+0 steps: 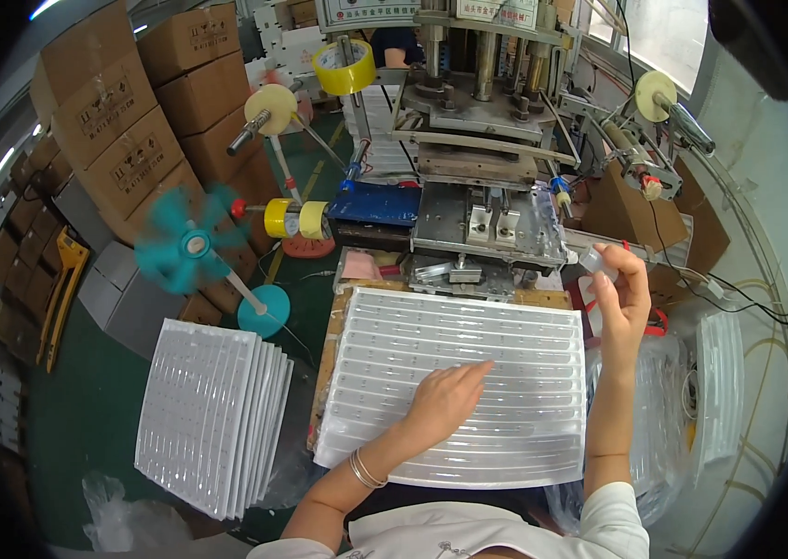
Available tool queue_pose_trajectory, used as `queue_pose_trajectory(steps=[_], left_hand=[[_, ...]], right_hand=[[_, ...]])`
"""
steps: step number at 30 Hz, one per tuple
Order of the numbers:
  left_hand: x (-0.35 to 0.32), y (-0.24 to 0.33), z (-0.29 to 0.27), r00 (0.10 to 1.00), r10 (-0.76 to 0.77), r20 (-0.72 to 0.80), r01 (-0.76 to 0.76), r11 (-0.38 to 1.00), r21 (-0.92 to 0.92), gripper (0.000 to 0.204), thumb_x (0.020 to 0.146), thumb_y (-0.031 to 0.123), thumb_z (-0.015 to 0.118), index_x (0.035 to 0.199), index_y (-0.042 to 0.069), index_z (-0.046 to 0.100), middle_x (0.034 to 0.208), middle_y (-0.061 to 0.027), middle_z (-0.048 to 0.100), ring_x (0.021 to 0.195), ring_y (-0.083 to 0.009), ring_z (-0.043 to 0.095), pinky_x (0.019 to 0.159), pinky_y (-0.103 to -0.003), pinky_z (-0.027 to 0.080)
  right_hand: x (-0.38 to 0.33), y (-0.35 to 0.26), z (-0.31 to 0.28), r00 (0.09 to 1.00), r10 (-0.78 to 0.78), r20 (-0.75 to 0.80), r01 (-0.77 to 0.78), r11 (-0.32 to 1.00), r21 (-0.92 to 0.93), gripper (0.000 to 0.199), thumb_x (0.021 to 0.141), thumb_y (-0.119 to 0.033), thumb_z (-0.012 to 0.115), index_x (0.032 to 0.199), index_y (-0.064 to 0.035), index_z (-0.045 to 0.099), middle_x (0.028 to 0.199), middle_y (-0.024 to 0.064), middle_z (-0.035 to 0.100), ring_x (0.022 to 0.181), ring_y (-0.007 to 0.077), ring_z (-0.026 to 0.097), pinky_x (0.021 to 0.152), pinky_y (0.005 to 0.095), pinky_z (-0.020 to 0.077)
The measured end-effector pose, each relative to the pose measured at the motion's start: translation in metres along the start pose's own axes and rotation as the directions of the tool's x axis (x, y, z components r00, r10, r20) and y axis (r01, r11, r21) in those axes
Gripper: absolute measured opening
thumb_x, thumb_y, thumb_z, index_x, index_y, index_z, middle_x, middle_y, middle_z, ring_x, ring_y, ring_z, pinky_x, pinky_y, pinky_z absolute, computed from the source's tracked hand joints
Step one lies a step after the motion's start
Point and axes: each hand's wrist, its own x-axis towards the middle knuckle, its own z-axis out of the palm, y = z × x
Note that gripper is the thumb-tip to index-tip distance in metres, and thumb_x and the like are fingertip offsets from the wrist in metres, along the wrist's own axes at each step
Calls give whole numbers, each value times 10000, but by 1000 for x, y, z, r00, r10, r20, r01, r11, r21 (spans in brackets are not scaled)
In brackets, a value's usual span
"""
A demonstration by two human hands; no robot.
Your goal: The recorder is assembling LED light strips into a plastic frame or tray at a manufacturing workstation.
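A white ribbed sheet with rows of clear plastic strips lies on the worktable in front of me. My left hand rests on its middle, palm down, with the fingers stretched toward the right. Beyond the sheet's far right corner my right hand is raised, thumb and fingers pinching a small whitish, translucent piece. Its exact kind is too small to make out. Just past the sheet stands a metal press machine with a flat steel bed and small clamp blocks.
To the left stands a stack of similar sheets. Behind it are a teal fan, yellow tape rolls and stacked cardboard boxes. Clear plastic bags lie at the right, near a hanging black cable.
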Motion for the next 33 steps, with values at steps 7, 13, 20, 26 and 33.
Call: queue_pose_trajectory(steps=[7,13,20,26,33], left_hand=[[10,-29,-23,993,-70,-98,50,980,-193,325,839,0,491,1154,30,567,1032,-151,616,913,-281,623,778,-335,503],[36,-58,-38,947,-157,-280,137,987,-87,302,777,-6,506,1059,25,609,1006,-136,602,818,-285,617,716,-375,500],[135,-62,-51,890,150,-431,13,935,354,276,819,151,603,1082,68,614,962,-117,595,688,-269,619,616,-371,493],[231,-66,-52,966,80,-247,108,740,664,323,815,342,640,1041,111,635,845,-97,594,604,-254,627,531,-363,489],[161,-55,-48,919,140,-368,-37,961,274,245,800,162,674,1041,119,649,858,-69,596,672,-243,619,570,-340,498]], right_hand=[[-21,33,12,954,83,287,31,928,-372,235,812,-6,624,1046,2,619,1063,89,656,826,124,609,663,224,491],[-1,55,6,974,114,196,-52,954,-295,201,827,4,614,1028,6,608,1091,123,635,880,150,630,712,252,525],[15,66,6,959,181,219,-107,944,-313,192,845,-31,620,1031,13,630,1095,116,629,934,174,623,750,263,524],[46,96,26,982,40,184,38,916,-399,199,841,-56,638,1027,13,621,1017,120,653,881,181,641,733,277,525],[87,122,77,927,-327,184,363,654,-664,182,788,-99,666,966,-69,646,965,72,659,844,268,633,746,366,505]])
